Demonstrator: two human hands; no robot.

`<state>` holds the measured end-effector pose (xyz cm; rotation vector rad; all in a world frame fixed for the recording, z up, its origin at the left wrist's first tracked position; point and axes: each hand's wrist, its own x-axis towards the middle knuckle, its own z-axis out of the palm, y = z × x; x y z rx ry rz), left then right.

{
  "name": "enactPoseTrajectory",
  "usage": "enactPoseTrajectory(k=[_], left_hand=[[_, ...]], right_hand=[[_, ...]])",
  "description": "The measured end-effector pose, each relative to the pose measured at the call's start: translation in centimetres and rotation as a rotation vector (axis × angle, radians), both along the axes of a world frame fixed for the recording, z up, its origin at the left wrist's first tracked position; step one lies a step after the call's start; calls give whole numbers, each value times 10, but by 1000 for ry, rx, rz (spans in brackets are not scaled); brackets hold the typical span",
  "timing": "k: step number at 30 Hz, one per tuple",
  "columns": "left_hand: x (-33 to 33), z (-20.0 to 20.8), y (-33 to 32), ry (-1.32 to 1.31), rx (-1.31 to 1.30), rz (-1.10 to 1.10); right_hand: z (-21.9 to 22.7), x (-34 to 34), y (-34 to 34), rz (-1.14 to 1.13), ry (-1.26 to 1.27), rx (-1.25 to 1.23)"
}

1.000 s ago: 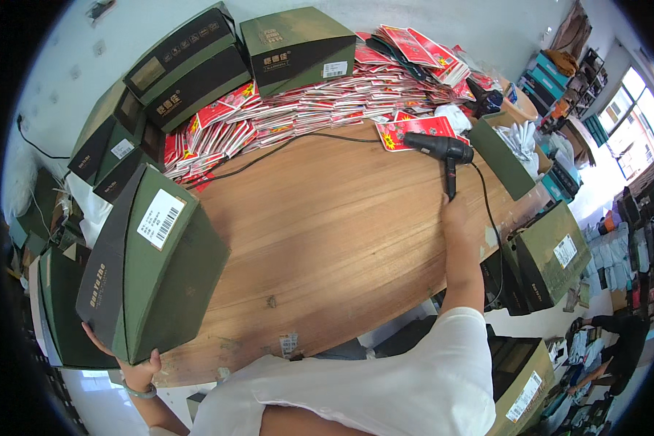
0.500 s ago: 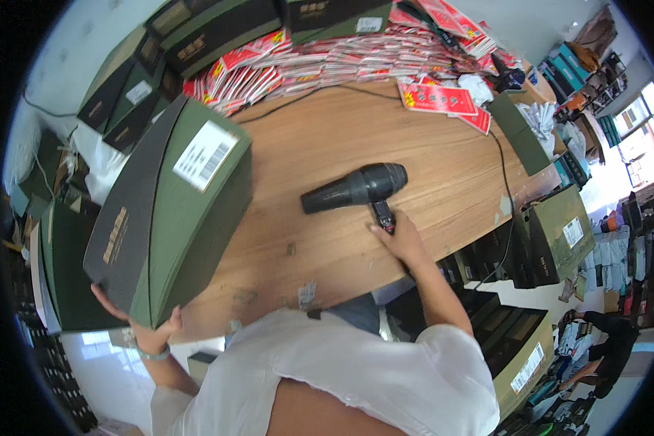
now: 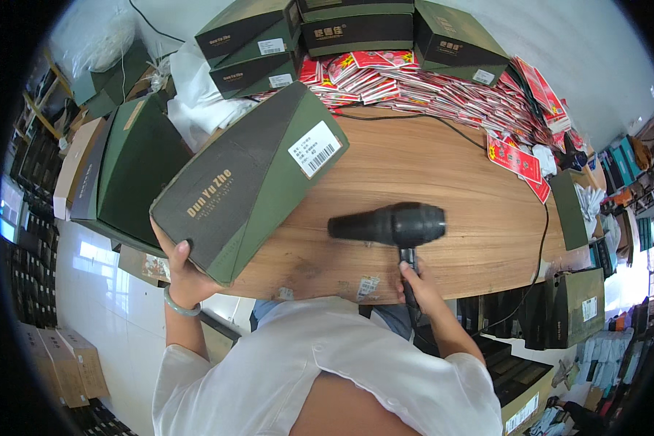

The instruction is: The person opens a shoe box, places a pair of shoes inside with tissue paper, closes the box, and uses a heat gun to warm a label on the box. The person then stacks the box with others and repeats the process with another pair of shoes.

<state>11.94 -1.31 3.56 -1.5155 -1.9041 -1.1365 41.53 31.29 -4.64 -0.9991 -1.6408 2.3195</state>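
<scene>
My left hand [image 3: 185,276] grips the near left corner of a dark grey and green shoebox [image 3: 247,189], thumb on its top face and the other fingers hidden beneath. The box is tilted, with a white barcode label [image 3: 315,149] on its green part. My right hand [image 3: 423,287] is wrapped round the handle of a black hair dryer [image 3: 392,224], held over the front of the wooden table. Its nozzle points left toward the shoebox. A bracelet [image 3: 182,301] circles my left wrist.
Stacked shoeboxes [image 3: 356,35] and a long heap of red printed packets [image 3: 429,91] line the table's [image 3: 414,167] back. A black cord [image 3: 545,240] hangs over the right edge. An open green box [image 3: 142,167] stands at the left, more boxes [image 3: 578,309] at the right.
The view has swung left. The shoebox has turned, now showing its top face more squarely. The hair dryer has come closer to the table's front edge, its nozzle now nearly level.
</scene>
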Motion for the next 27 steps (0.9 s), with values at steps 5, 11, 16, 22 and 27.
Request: enactPoseTrajectory(k=[5, 11, 16, 22, 27], left_hand=[[24, 15, 11, -25, 31, 20], [31, 15, 16, -26, 23, 41], [45, 19, 24, -35, -14, 15], [46, 23, 25, 59, -48, 39], [48, 19, 23, 42, -60, 17]], right_hand=[[41, 21, -16, -333, 229, 323], [108, 50, -15, -137, 382, 553], [127, 48, -23, -68, 348, 668], [117, 41, -22, -84, 318, 756], [117, 37, -28, -89, 317, 701]])
